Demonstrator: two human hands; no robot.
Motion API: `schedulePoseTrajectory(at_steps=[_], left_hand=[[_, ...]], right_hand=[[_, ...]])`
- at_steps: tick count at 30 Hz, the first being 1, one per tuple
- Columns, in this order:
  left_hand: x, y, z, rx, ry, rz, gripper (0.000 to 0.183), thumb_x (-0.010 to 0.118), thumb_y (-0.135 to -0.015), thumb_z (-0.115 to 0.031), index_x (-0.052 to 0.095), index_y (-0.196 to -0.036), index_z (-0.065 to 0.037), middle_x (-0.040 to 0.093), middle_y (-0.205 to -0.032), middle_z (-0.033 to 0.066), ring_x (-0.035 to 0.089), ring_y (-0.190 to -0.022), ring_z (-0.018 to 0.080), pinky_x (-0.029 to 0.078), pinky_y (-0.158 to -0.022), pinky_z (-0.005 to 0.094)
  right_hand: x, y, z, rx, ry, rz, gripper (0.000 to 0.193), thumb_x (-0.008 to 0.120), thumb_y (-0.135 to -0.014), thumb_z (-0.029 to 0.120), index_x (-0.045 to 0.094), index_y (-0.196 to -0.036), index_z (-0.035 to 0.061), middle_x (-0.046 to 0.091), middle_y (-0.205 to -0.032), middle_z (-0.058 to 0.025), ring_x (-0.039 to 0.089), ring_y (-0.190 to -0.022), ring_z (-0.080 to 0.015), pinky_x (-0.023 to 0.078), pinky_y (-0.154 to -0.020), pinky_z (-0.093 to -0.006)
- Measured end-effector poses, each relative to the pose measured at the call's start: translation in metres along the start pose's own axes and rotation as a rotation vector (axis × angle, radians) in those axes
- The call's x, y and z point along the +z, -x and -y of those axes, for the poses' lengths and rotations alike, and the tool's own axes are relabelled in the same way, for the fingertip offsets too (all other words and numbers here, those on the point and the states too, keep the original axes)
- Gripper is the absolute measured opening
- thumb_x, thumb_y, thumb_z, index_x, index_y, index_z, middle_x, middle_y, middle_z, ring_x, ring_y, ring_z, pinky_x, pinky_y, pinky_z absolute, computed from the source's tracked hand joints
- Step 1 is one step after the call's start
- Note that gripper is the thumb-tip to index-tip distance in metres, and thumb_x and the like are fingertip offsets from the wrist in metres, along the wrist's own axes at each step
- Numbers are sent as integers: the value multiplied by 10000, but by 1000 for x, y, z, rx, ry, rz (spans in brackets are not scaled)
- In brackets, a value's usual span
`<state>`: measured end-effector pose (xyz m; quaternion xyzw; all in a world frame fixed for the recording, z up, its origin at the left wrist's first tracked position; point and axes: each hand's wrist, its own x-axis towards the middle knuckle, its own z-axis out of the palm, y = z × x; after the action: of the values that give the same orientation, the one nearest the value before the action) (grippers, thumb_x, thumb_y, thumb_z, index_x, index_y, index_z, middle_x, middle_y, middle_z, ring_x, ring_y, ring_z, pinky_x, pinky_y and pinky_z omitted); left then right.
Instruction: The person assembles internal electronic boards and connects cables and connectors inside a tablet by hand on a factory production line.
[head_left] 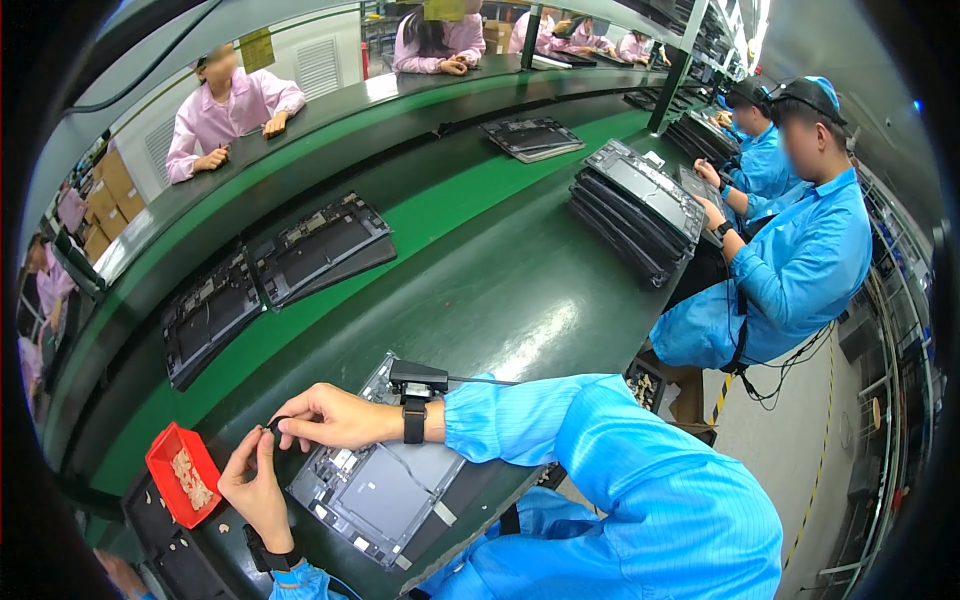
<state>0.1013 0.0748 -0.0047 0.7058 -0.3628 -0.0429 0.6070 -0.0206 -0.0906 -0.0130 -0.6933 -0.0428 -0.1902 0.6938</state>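
My left hand (254,492) is closed in a pinch, its fingertips meeting those of my right hand. Whatever sits between its thumb and finger is too small to make out. My right hand (335,416) is also pinched, on a small dark piece (276,423) whose kind I cannot tell. Partly under my right wrist lies an opened flat electronic device (390,495), with a large grey panel and boards along its edges. A red bin (206,508) beside my left hand holds small pale pieces (189,476).
A black tray (190,565) with loose pale bits adjoins the red bin. Opened devices (325,250) lie on the green belt (425,215). A stack of devices (640,205) stands at the right, near a seated co-worker in blue (800,240). People in pink sit across the line.
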Motion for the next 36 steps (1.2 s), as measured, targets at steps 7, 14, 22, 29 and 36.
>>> schedulePoseTrajectory(at_steps=[7, 14, 22, 29, 36], left_hand=[[-8, 5, -1, -46, -29, 62, 260, 734, -954, -86, 742, -1177, 47, 774, -1069, 151, 699, -983, 153, 529, -914, 285], [-4, 6, -26, -19, -156, 96, 220, 672, -1004, -140, 770, -1119, 20, 784, -1005, 75, 684, -916, 107, 551, -811, 276], [-4, 7, -19, 64, -39, -22, 215, 770, -927, -129, 781, -1091, 10, 795, -978, 121, 716, -865, 114, 569, -770, 277], [-9, 7, -16, 33, -49, 38, 257, 801, -901, -150, 783, -1108, 1, 795, -996, 120, 712, -856, 100, 563, -766, 259], [-6, 8, -14, 27, 16, 18, 221, 769, -916, -121, 786, -1101, -1, 796, -981, 109, 711, -845, 95, 561, -753, 249]], right_hand=[[9, -4, -5, 43, -65, 71, 340, 582, -1064, 195, 658, -1332, 0, 754, -965, -65, 664, -770, -91, 562, -711, -258], [3, 4, 4, 91, 71, 34, 348, 574, -1070, 242, 675, -1332, 36, 771, -1034, -67, 718, -849, -115, 577, -741, -274], [2, 1, 6, 121, 74, -43, 322, 600, -1049, 117, 657, -1349, 15, 771, -1079, -105, 679, -868, -116, 563, -808, -268], [10, 1, 0, 41, 85, -11, 338, 608, -1042, 115, 648, -1371, 46, 770, -1095, -104, 692, -892, -128, 569, -823, -276], [9, 3, 3, 38, 153, -16, 352, 617, -1028, 97, 645, -1377, 58, 775, -1115, -113, 703, -885, -127, 574, -836, -285]])
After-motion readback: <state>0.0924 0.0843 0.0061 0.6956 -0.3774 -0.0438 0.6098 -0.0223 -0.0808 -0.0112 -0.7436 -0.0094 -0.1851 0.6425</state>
